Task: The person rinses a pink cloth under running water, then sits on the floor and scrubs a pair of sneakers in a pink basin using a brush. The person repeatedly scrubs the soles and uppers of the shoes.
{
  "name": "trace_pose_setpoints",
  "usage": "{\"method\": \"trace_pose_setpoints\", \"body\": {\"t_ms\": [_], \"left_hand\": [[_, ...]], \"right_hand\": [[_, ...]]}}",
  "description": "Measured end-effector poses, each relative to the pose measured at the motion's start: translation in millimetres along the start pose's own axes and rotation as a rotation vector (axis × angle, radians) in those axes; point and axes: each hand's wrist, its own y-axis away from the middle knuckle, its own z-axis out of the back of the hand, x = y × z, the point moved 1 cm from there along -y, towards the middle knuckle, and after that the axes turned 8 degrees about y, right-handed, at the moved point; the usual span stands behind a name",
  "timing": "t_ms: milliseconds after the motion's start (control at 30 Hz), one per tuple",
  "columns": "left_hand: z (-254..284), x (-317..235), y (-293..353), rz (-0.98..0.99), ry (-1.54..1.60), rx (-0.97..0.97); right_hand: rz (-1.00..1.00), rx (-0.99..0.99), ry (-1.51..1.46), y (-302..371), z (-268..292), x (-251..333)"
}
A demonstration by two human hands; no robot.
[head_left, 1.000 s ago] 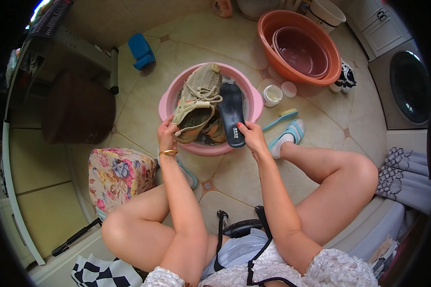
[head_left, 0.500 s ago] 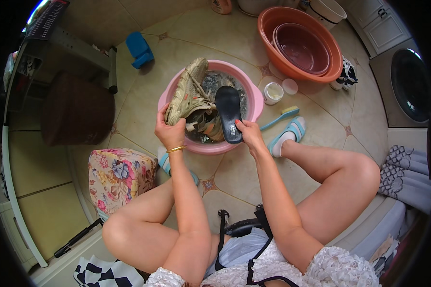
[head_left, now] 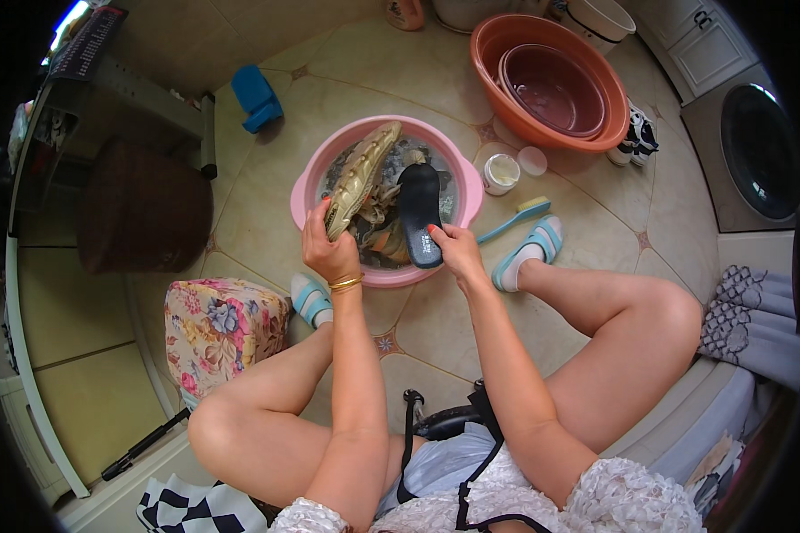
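Observation:
My left hand [head_left: 332, 246] is closed on the heel of a beige sneaker [head_left: 364, 176], which is tipped on its side over a pink basin [head_left: 462, 178]. Between the thumb and fingers of my right hand [head_left: 456, 249] is the heel end of a black insole [head_left: 420, 213], its toe end pointing away from me above the basin. Water fills the basin, and a second beige shoe [head_left: 388, 242] lies in it, partly hidden by the insole and the held sneaker.
Right of the basin are an open white jar [head_left: 501, 173], its lid [head_left: 532, 161] and a blue brush [head_left: 516, 218]. Beyond stand nested orange tubs [head_left: 484, 62] and black-and-white shoes [head_left: 636, 138]. A blue plastic scoop-like thing [head_left: 256, 98] lies far left; a floral stool [head_left: 222, 333] stands nearer.
The beige sneaker has rolled over and come lower into the basin, its laced top turning away from view. My left hand has turned with it. The insole has barely moved.

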Motion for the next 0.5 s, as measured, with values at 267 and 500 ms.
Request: {"method": "trace_pose_setpoints", "body": {"t_ms": [267, 500], "left_hand": [[-6.3, 15.4, 8.8, 0.399, 0.14, -0.13], [-19.1, 74.2, 28.7, 0.789, 0.196, -0.188]], "right_hand": [[0.097, -0.177, 0.395, 1.6, -1.3, 19.8], [0.129, -0.115, 0.343, -39.9, -30.1, 14.6]]}}
